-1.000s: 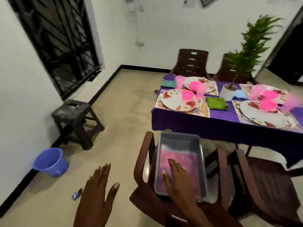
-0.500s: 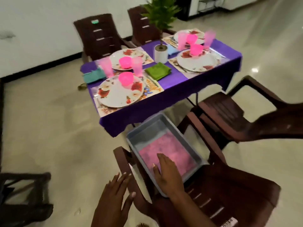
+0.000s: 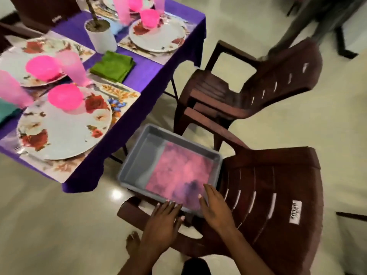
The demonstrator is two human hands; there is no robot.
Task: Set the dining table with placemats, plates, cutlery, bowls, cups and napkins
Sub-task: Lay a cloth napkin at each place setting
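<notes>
A grey rectangular plastic tray [image 3: 139,155] rests on the seat of a dark brown plastic chair [image 3: 274,195], a flat pink cloth [image 3: 178,171] inside it. The right hand [image 3: 215,207] lies with straight fingers on the cloth's near corner. The left hand [image 3: 160,223], fingers straight and close together, touches the tray's near rim.

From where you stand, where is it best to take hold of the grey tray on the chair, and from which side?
Probably by the two short rims of the grey tray, one hand on each, coming from the near edge where the left hand and right hand already are. It is wide and shallow, so one hand would tip it. It sits on the seat of the brown chair, its far end past the seat's edge.
</notes>
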